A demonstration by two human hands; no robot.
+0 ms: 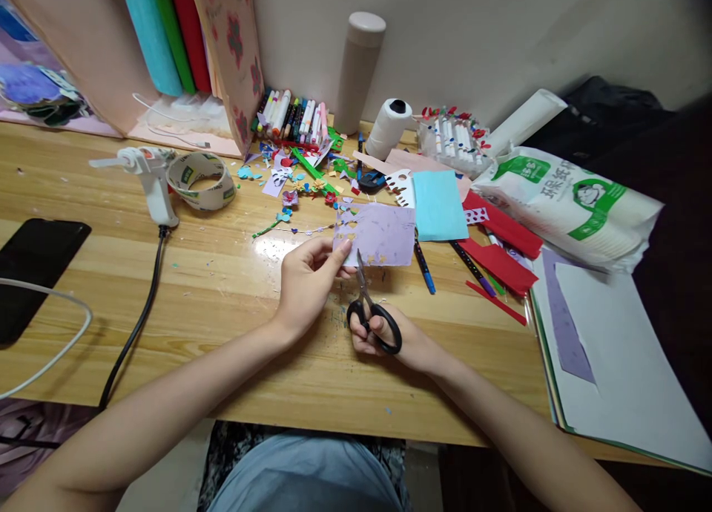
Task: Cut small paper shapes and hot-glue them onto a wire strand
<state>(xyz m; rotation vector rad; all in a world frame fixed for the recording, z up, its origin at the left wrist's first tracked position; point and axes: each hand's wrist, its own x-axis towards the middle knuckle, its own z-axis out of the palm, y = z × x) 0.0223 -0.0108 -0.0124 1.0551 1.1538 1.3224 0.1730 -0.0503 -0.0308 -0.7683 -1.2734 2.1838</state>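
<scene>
My left hand (308,278) pinches the left end of a purple sheet of paper (383,234), thumb on top. Small shapes are cut out along the sheet's left and lower edges. My right hand (386,334) has its fingers through the black handles of a pair of scissors (363,283). The blades point away from me and reach the paper's lower edge, close to my left thumb; whether they are around the paper I cannot tell. Behind the sheet lie colourful paper scraps (311,185), and a light blue paper square (440,205) is to its right.
At left are a glue gun (150,182), a tape roll (201,179) and a phone (38,274). Markers (292,117), a tall bottle (360,74) and a thread spool (389,128) stand at the back. Red paper strips (500,263), a plastic-wrapped pack (572,200) and paper sheets (623,349) lie right.
</scene>
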